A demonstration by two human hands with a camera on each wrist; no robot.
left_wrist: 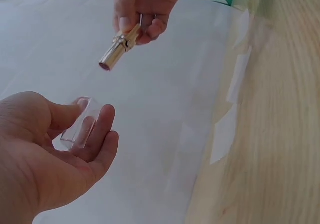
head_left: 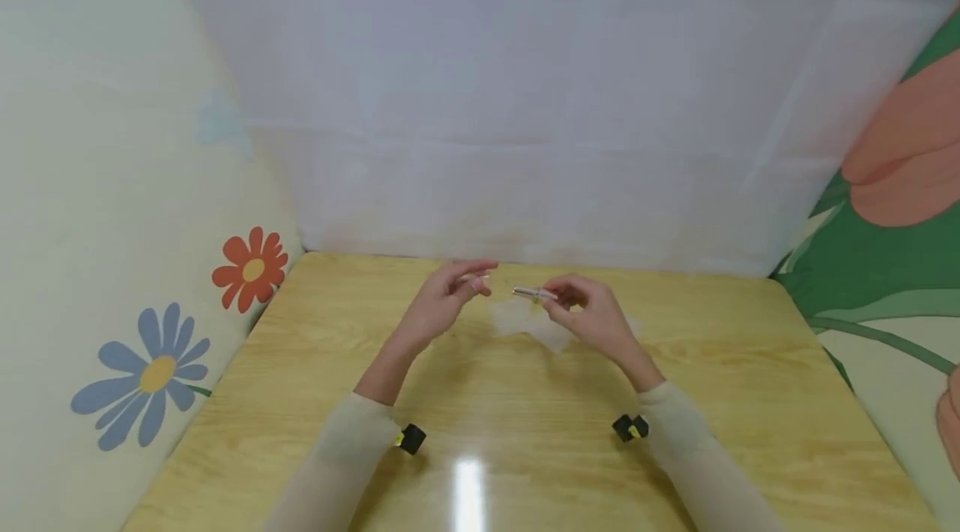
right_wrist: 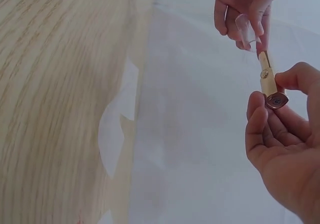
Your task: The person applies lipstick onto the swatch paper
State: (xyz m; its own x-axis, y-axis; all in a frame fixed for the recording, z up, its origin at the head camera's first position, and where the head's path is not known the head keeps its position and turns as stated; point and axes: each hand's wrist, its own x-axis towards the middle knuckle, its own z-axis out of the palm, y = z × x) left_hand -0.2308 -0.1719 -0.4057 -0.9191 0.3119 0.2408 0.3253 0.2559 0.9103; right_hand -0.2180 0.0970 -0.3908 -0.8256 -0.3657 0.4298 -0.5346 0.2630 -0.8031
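A gold lipstick tube (right_wrist: 268, 83) is pinched between the thumb and fingers of my right hand (head_left: 592, 315). In the left wrist view the tube's narrower end slants down toward my left hand (head_left: 442, 303), and its base shows in the right wrist view. My left hand holds a clear, squarish lipstick cap (left_wrist: 80, 126) between thumb and fingers, with a see-through gap inside it. Cap and tube are apart, facing each other above the far half of the table.
Both hands are over a wooden table (head_left: 480, 399). White paper-like pieces (head_left: 551, 332) lie on it beneath the right hand. Behind the table hangs a white sheet (head_left: 480, 140), with flower-patterned cloths (head_left: 112, 223) at the sides. Each sleeve carries a small black wrist camera (head_left: 411, 439).
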